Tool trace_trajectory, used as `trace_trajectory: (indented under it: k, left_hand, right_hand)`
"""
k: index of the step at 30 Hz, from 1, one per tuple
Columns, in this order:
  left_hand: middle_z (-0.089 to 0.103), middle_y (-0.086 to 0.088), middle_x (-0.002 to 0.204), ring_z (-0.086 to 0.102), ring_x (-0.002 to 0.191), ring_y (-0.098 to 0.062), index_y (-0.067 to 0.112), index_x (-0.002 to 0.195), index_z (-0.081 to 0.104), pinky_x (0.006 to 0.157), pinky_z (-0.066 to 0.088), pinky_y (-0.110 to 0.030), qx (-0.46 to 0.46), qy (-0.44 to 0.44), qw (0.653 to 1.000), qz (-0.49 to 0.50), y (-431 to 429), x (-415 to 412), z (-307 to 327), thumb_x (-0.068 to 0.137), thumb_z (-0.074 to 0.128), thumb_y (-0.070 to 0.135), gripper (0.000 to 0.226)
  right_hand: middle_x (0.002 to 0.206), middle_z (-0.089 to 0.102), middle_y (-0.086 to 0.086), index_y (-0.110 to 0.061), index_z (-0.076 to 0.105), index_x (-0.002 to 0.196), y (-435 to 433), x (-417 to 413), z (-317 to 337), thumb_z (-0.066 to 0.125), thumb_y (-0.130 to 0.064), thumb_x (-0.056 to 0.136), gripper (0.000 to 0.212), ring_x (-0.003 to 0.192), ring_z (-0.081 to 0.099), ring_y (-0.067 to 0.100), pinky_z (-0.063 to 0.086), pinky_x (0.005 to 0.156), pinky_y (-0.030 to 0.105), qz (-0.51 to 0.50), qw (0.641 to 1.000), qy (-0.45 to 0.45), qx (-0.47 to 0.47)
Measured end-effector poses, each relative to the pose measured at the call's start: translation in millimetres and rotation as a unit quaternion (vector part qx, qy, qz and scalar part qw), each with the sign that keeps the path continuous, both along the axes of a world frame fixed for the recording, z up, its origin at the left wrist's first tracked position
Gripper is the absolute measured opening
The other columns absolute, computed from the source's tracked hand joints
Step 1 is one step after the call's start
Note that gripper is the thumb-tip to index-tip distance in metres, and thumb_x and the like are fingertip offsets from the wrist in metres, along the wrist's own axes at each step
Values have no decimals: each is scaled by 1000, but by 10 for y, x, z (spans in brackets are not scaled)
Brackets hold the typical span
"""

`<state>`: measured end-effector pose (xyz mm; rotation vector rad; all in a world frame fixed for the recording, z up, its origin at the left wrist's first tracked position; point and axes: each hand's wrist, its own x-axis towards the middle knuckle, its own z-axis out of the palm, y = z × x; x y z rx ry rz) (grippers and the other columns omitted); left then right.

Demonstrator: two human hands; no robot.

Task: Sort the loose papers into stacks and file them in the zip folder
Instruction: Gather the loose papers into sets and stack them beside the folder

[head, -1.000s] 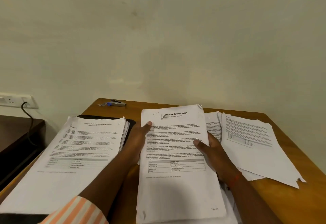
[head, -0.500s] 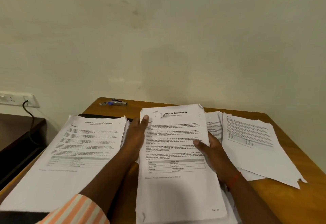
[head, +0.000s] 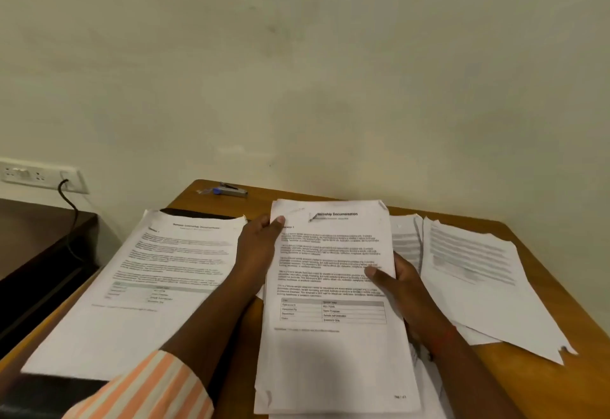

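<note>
Three lots of paper lay on the wooden table, and the middle stack, a thick printed sheaf with a table low on its top page, serves here as the landmark. Two hands held it. The left hand gripped its left edge near the far corner, thumb laid on the top sheet. The right hand gripped its right edge about halfway along, thumb pressed on the print and fingers hidden underneath. Left of that stack lay a second, wider stack, resting on one black folder. Only the folder's far and near edges showed, and the paper covered the rest. Right of the middle stack were the loose sheets, overlapping and fanned, too layered to count surely, the top one with a torn near corner. The right forearm crossed their inner edge. Beyond the middle stack, at the table's far edge, lay one stapler. Farther left stood a dark side unit, with one wall socket above it and one cable hanging down. A striped sleeve covered the left arm.
</note>
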<state>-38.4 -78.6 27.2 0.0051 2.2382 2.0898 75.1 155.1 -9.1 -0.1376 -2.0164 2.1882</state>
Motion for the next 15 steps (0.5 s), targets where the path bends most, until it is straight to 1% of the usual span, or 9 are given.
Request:
trace_trajectory:
  k: [2,5,7,9,10,12,14,15]
  left_hand:
    - [77,2,88,74,81,-19,28,94,67,83,62,-47,-25,31,999,12,-38,40,74,102,57,36,15]
    - [76,2,89,74,82,-19,22,96,69,83,61,-47,-48,53,997,18,-137,42,180,100,58,40,22]
    - [76,1,90,74,84,-19,20,96,70,82,61,-44,-47,61,997,18,-248,52,220,101,59,40,24]
    - [77,2,90,74,84,-19,21,96,71,80,61,-41,-40,63,997,18,-343,35,220,101,59,39,22]
    - [77,3,90,74,85,-19,22,96,71,79,61,-40,-41,59,997,18,-413,19,223,101,59,38,21]
    - [76,4,89,74,84,-18,23,96,71,75,60,-35,-45,53,997,18,-517,-21,198,101,59,36,18]
    - [76,5,89,73,83,-17,24,99,70,72,59,-32,-52,50,997,20,-619,-50,152,102,58,35,17]
    - [76,4,90,74,84,-17,24,103,70,75,60,-34,-50,44,998,23,-651,-63,107,102,58,35,17]
  right_hand:
    - [127,69,10,-8,56,134,-45,-19,92,58,-3,97,38,117,66,30,52,101,48,0,1000,-5,-5]
    - [119,73,9,-10,61,126,-38,-118,256,57,-7,99,27,107,71,28,57,91,47,-29,999,-21,27]
    - [108,76,11,-8,64,114,-16,-243,369,59,-10,99,17,96,73,30,59,81,43,-50,997,-28,55]
    - [94,75,10,-7,66,100,49,-383,484,60,-7,97,7,79,71,25,58,65,34,-100,992,-23,76]
    - [90,73,11,-7,67,96,76,-479,527,59,-5,96,9,71,69,22,56,59,30,-136,988,-20,74]
    - [91,70,14,-8,67,91,140,-646,602,56,0,95,15,64,65,21,54,56,29,-196,979,-17,61]
    - [91,69,16,-8,67,88,127,-839,626,54,2,94,18,63,63,23,55,57,30,-211,974,-26,77]
    - [90,69,17,-8,67,87,102,-955,626,53,3,93,19,62,63,23,55,57,30,-203,973,-34,103]
